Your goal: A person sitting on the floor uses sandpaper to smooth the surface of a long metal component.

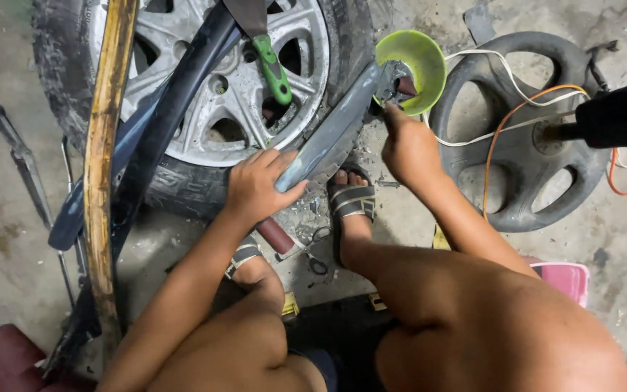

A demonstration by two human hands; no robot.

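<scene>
The grey strip (332, 134) slants across the tyre (183, 185) — my left hand (259, 185) is clamped on its lower end. At one o'clock my right hand (408, 149) grips a brush (399, 80) dipped in the green bowl (419, 62) — beside the black wheel cover (527, 189).

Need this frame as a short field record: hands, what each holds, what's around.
left hand: grips the lower end of a grey strip
right hand: holds a small tool at the strip's upper end, by the green bowl
strip: slanted, lying against the wheel
green-handled scraper: resting on the wheel
scissors: on the floor between the feet
hubcap: right of the bowl, with cables across it
</scene>
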